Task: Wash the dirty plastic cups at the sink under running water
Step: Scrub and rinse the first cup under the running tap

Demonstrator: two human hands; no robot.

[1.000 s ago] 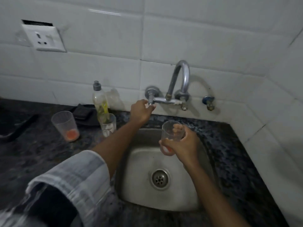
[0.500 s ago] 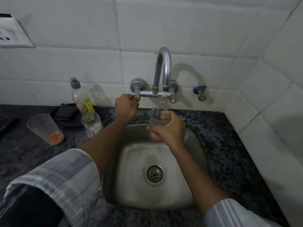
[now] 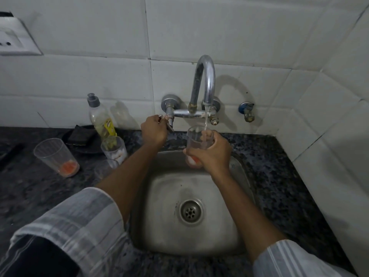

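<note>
The right hand [image 3: 211, 154] is wrapped around a clear plastic cup [image 3: 196, 140], fingers closed on its side, holding it upright over the back of the sink [image 3: 235, 226]. Orange residue shows at the bottom of the cup below the fingers. A thin stream of water [image 3: 206, 118] falls from the tap spout [image 3: 205, 80] straight into the cup's mouth. Just to the left of that grip, the left hand [image 3: 153, 132] is closed around the tap handle [image 3: 167, 118] at the wall. Below both hands lies the drain [image 3: 190, 211] in the steel basin. Further left of the left forearm, on the dark speckled counter [image 3: 279, 176], stand two more cups: one [image 3: 114, 148] with white residue, directly in front of a soap bottle [image 3: 100, 116], and one [image 3: 57, 156] with orange residue at its bottom, farther out. A dark pad [image 3: 81, 134] lies behind them by the tiled wall.
</note>
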